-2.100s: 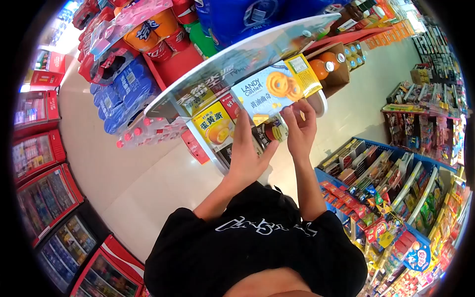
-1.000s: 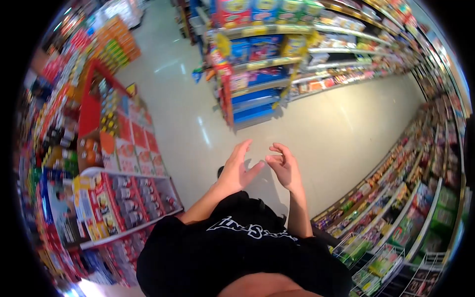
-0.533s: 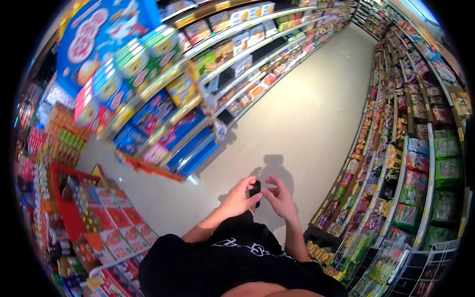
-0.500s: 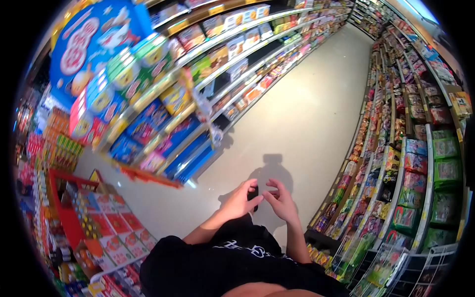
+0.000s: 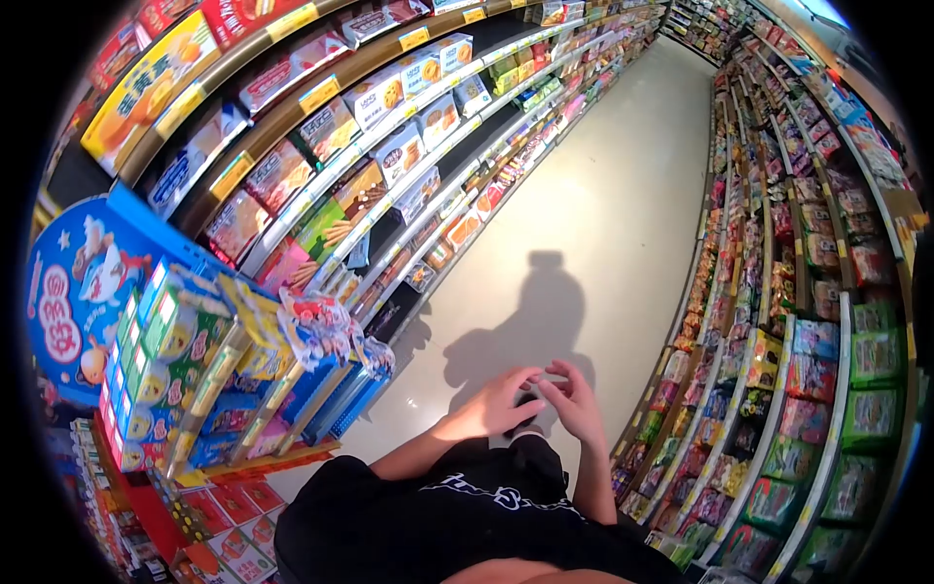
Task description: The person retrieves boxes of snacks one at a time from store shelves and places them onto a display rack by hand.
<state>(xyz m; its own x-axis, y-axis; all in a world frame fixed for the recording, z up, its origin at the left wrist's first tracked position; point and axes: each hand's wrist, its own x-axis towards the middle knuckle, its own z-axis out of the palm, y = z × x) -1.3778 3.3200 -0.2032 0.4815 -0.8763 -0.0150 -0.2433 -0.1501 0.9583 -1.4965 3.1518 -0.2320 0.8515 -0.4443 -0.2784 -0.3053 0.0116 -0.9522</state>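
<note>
My left hand [image 5: 494, 405] is in front of my black shirt [image 5: 428, 526], its thumb apart from the fingers and nothing visible in it. Close beside it my right hand [image 5: 576, 404] is raised, fingers bent but apart, also with nothing visible in it. The fingertips of both hands come together; whether they touch I cannot tell. Below the hands, a dark shoe [image 5: 526, 409] shows on the pale floor [image 5: 574, 214]. My shadow [image 5: 530, 311] falls on the floor ahead of them.
Shelves of boxed biscuits [image 5: 379, 102] line the left side. A blue display stand [image 5: 336, 399] with packaged snacks juts out near left. On the right, long shelves hold bagged snacks [image 5: 808, 419]. Red-and-white cartons [image 5: 238, 550] are stacked at lower left.
My view has moved forward into the aisle; the display stand has slid left and nearer, and more biscuit shelves show. My hands have drawn closer together. The wire basket at lower right has left view.
</note>
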